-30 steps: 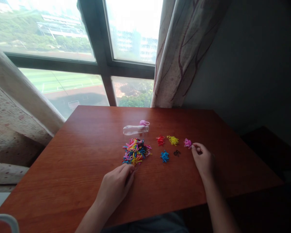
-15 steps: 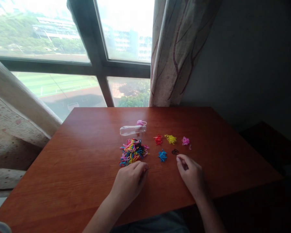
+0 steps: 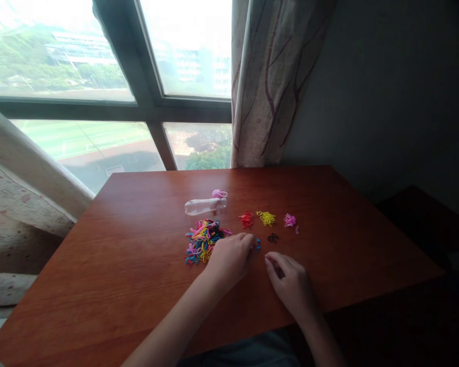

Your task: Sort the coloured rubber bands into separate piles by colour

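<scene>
The left hand (image 3: 231, 257) has swung from the mixed bands (image 3: 201, 244) to the blue cluster (image 3: 258, 244), shifting work there; it and the right hand (image 3: 292, 280) curl, any hold hidden.

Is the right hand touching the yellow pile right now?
No, the right hand is apart from the yellow pile, with tabletop showing between them.
</scene>
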`<state>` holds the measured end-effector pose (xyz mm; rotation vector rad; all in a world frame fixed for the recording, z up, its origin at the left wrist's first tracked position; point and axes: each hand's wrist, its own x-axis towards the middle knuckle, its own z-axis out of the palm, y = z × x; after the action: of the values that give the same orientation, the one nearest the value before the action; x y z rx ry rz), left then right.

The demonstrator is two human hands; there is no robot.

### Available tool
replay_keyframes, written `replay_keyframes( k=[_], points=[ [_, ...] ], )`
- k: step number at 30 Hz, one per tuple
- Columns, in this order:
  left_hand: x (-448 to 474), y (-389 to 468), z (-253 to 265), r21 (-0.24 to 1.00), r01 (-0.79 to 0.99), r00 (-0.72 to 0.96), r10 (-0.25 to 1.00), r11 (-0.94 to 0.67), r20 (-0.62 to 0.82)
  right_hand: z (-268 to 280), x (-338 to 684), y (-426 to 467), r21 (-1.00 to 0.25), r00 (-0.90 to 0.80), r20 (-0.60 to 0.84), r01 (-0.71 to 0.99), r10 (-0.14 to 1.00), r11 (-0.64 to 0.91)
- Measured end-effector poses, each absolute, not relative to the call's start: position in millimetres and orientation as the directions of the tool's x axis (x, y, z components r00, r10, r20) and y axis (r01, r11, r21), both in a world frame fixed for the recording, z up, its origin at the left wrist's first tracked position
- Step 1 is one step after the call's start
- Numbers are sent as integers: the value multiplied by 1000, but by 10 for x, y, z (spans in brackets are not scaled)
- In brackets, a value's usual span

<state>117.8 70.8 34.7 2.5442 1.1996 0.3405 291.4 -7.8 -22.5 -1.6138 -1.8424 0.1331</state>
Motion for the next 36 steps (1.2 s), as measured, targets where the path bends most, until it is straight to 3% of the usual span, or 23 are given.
replay_keyframes(
  k=[9,17,25,29,36],
  points=[
    [1683,1076,385,350,616,751,660,-706,10,-267,2917,-96,-537,15,405,813,914,225],
    [1600,1068,403,343,635,722,690,-692,57,-240,2916,-89,-548,18,391,807,920,218],
    [857,686,407,397,700,578,797,-594,173,-226,2903,-88,-517,-16,382,825,924,228],
    [433,473,269,541,681,369,870,-493,328,-206,2860,-88,-550,-2,376,804,927,225],
    [-47,351,57,600,708,224,924,-372,309,-140,2435,-95,-624,-97,309,730,946,278]
  ],
)
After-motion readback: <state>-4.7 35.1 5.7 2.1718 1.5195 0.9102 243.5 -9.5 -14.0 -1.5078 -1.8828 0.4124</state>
